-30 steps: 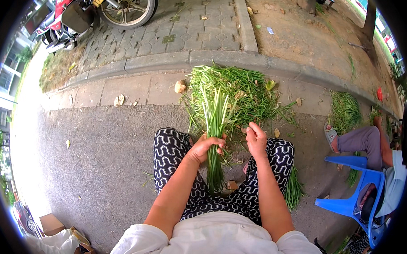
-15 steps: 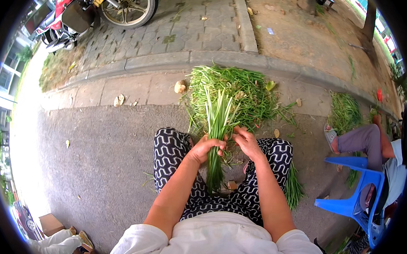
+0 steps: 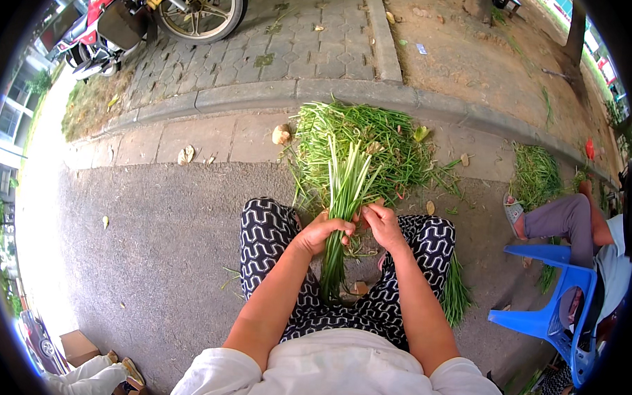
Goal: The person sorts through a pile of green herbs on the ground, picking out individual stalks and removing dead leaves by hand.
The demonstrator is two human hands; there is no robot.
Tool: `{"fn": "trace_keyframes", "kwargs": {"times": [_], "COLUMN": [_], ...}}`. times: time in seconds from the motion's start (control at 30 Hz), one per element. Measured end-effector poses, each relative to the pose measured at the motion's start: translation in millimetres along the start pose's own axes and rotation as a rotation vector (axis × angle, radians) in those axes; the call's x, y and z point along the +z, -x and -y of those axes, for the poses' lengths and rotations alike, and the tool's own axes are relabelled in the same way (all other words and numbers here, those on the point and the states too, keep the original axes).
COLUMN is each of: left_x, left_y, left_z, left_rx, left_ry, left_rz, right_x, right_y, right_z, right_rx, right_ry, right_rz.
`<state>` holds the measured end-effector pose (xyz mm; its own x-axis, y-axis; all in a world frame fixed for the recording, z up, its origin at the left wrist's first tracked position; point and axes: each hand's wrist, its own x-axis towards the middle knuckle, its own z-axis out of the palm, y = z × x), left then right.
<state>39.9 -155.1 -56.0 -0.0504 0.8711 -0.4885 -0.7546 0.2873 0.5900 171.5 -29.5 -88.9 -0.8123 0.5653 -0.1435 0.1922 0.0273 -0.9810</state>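
A bunch of garlic chives stands in my left hand, whose fingers wrap round its middle. The pale ends fan out at the far side and lean slightly right; the green leaves hang down between my knees. Just right of the bunch, my right hand is closed with thumb and fingers pinched together near the stalks. What lies between those fingertips is too small to make out. Beyond both hands, a heap of loose green stalks and trimmings lies on the ground against the kerb.
More chives lie beside my right knee. To the right are a blue plastic chair, a seated person's leg and another green pile. A motorcycle stands at far left. A cardboard box sits at lower left.
The bunch's pale ends have tipped to the right. My right hand's fingers have drawn together into a pinch beside it. My left hand keeps its hold, almost in the same place.
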Motion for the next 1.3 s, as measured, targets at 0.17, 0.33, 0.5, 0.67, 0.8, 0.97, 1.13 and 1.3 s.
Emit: {"fn": "trace_keyframes", "kwargs": {"times": [0.17, 0.33, 0.5, 0.67, 0.8, 0.97, 1.13, 1.3], "left_x": [-3.5, -4.0, -8.4, -7.8, -5.5, -6.6, -5.0, -9.4], "left_y": [-2.8, -4.0, -3.0, -3.3, -5.8, -9.8, -8.5, -10.4], "left_z": [3.4, 3.0, 2.0, 1.5, 2.4, 4.9, 2.9, 5.6], "left_rx": [0.007, 0.029, 0.043, 0.052, 0.078, 0.103, 0.118, 0.154], "left_ry": [0.022, 0.060, 0.073, 0.093, 0.029, -0.031, 0.030, 0.023], "left_rz": [-0.026, -0.073, -0.085, -0.113, -0.208, -0.271, -0.252, -0.239], "right_x": [-1.9, -12.3, -20.8, -26.8, -8.5, -14.8, 2.5, 7.4], "right_y": [0.3, -5.3, -8.1, 0.3, 15.6, -0.2, 5.6, 8.2], "right_z": [-1.7, -14.7, -5.0, -6.2, -14.3, 0.7, 20.5, 30.5], "right_rx": [-0.105, -0.046, 0.142, 0.096, 0.087, 0.246, 0.301, 0.288], "right_ry": [0.191, 0.028, -0.184, 0.415, 0.815, 0.351, -0.113, -0.131], "right_rz": [-0.118, -0.326, -0.571, -0.256, 0.032, 0.014, 0.123, 0.257]}}
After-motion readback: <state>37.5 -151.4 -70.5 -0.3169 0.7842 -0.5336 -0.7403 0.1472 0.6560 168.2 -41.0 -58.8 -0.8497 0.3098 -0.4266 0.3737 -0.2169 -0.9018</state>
